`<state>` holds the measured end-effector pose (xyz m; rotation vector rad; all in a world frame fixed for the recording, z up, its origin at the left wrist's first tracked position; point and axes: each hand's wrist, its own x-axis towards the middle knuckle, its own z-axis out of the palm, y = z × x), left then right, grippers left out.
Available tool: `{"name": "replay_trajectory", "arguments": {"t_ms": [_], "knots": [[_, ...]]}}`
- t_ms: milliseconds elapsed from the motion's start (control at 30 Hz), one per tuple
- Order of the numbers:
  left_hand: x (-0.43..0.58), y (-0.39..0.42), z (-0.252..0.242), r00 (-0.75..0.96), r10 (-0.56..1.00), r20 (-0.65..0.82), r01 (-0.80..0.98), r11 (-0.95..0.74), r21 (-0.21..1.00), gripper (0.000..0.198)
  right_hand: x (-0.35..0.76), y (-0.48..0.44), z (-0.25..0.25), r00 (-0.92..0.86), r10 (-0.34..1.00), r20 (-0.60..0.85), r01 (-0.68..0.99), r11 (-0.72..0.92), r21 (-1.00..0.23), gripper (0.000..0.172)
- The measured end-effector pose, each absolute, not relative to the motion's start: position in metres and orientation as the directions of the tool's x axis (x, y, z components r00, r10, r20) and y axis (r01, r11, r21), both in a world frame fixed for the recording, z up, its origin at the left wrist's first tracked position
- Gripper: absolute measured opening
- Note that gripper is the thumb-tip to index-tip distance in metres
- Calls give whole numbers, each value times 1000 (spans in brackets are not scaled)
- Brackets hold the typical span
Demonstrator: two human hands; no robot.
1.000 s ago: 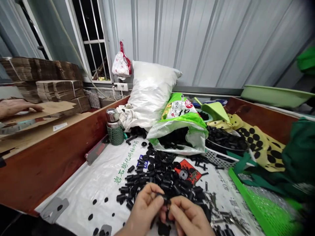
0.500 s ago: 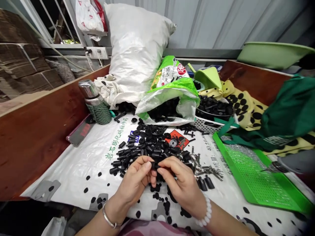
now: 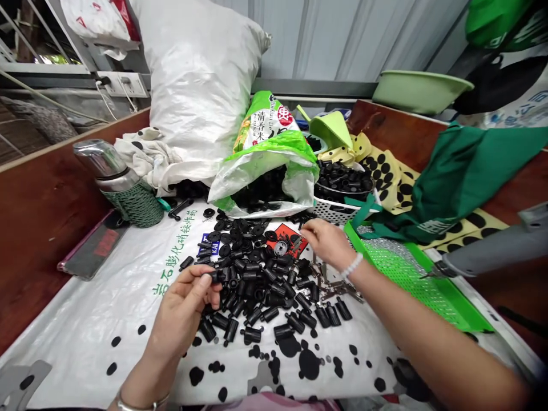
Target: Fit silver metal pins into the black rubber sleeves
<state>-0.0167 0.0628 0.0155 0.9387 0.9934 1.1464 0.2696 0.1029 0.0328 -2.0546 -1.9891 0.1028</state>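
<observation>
My left hand pinches a small black plastic cylinder between thumb and fingers, at the left side of the pile. My right hand is reached out over the far right of the pile, its fingertips together beside the red diamond print. Whatever those fingertips hold, if anything, is too small to make out. Between the hands lies a heap of black plastic cylinders with thin pegs, mixed with black discs. Thin metal strips lie scattered under my right wrist.
Behind the heap, an open green-and-white rice bag holds black parts. A white basket stands beside it. At left are a thermos and a flat dark case. On the right lie a green tray and a grey pointed tool.
My hands were together at the front of the pile on a black part. Now they are apart: the left has moved left with the cylinder, the right has reached forward. The camera view has shifted right.
</observation>
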Motion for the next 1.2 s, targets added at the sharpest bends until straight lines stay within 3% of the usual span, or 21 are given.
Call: {"name": "replay_trajectory", "arguments": {"t_ms": [100,200,300,400,567,700,833,967,1200], "knots": [[-26,73,15,50,996,-72,-155,79,985,25,298,135,16,153,987,48,980,-145,-136,15],[-30,80,12,-55,997,59,131,-51,990,26,306,149,1,182,983,-26,981,-183,-62,22],[-29,88,8,-61,978,201,399,-161,903,24,303,148,-2,162,986,-48,986,-164,-42,20],[-25,95,7,62,961,268,556,-256,791,20,297,134,5,113,993,-34,991,-116,-73,17],[-14,102,5,292,911,291,659,-412,629,19,287,88,22,32,999,15,977,-28,-211,20],[-11,107,1,340,900,272,728,-435,530,24,281,47,20,-13,987,161,805,106,-584,19],[-9,116,6,347,893,287,748,-448,490,27,275,20,10,66,980,190,588,115,-800,17],[6,131,19,389,871,300,761,-487,428,25,271,9,-4,153,970,189,444,104,-890,14],[69,162,30,574,788,221,753,-614,237,24,270,7,-14,133,979,153,344,99,-934,12]]}}
